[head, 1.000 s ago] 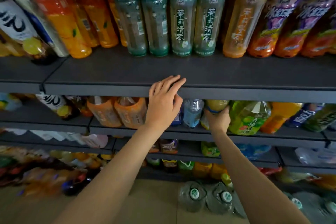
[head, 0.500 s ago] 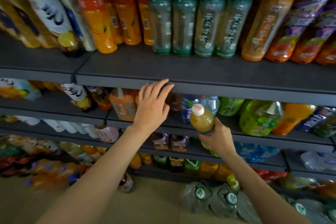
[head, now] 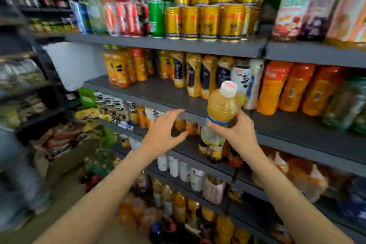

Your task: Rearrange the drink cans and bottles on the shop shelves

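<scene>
Task status: in progress. The right hand (head: 236,133) grips the amber plastic bottle with white cap (head: 219,114) at mid-body, upright, centre frame, in front of the grey metal shelf (head: 150,93); placement remains. The left hand (head: 165,131) hovers beside it, fingers loosely curled, empty. Compared with the earlier frame, the bottle is higher and the view has swung upward.
</scene>
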